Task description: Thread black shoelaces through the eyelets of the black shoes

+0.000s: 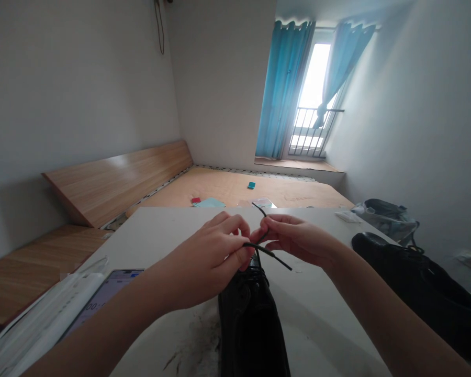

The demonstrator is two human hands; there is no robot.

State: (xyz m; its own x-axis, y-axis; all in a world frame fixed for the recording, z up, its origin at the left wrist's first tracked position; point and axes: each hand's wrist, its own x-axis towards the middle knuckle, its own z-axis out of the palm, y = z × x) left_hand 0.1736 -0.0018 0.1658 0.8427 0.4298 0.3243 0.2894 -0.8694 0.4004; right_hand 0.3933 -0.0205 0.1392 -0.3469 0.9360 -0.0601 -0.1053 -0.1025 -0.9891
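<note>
A black shoe (251,319) stands on the white table in front of me, its opening toward me. Above its toe end, my left hand (220,251) pinches a dark shoelace (265,250) between thumb and forefinger, and the loose tip sticks out to the right. My right hand (288,235) pinches another length of lace, whose end points up and to the left past the fingertips. The two lengths lie close together between the hands. My left hand partly hides the spot where they meet the shoe.
A second black shoe (419,288) lies at the right, near a grey bag (388,214). At the left are a phone (102,298) and white plastic packaging (47,319). Dark smudges mark the white tabletop (322,324). Beyond it is a bed (220,183) with small items.
</note>
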